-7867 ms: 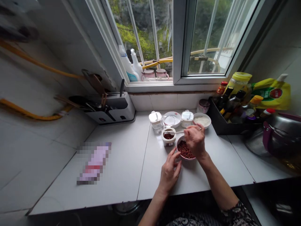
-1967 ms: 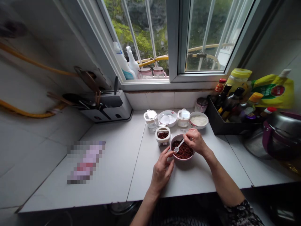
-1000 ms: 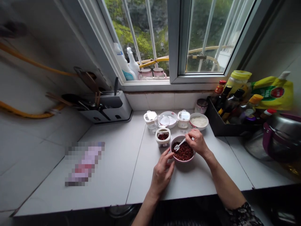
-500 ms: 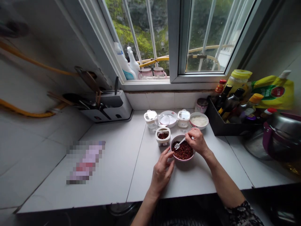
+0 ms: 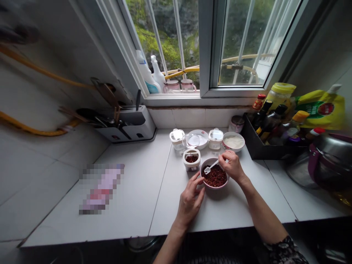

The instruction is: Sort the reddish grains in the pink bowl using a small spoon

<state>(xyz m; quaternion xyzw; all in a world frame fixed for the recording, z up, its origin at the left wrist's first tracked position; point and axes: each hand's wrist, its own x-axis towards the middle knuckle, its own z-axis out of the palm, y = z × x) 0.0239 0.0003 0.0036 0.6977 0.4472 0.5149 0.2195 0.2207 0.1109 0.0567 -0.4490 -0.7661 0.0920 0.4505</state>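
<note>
In my right hand (image 5: 231, 165), the fingers pinch the handle of a small white plastic spoon (image 5: 211, 167). Its tip rests at the dark red dried peppercorns (image 5: 216, 179), which look like Sichuan peppercorns. They fill much of a pink-rimmed bowl (image 5: 214, 187). My left hand (image 5: 190, 200) curves against the bowl's left side, fingertips at the rim, steadying it. Just left of the bowl stands a small clear seasoning jar (image 5: 191, 167) with a white rim, holding similar dark red bits; its clear lid (image 5: 192, 140) is raised behind it.
Behind are two lidded jars (image 5: 177, 136) (image 5: 215, 135), a white-filled dish (image 5: 202, 139) and a bowl of white grains (image 5: 233, 142). A black bottle rack (image 5: 264, 151) and steel pot (image 5: 302, 168) stand right. A utensil holder (image 5: 137, 128) and blurred-out item (image 5: 101, 190) lie left.
The whole view has shifted slightly. Both hands, the spoon and the bowl keep nearly the same places relative to each other.
</note>
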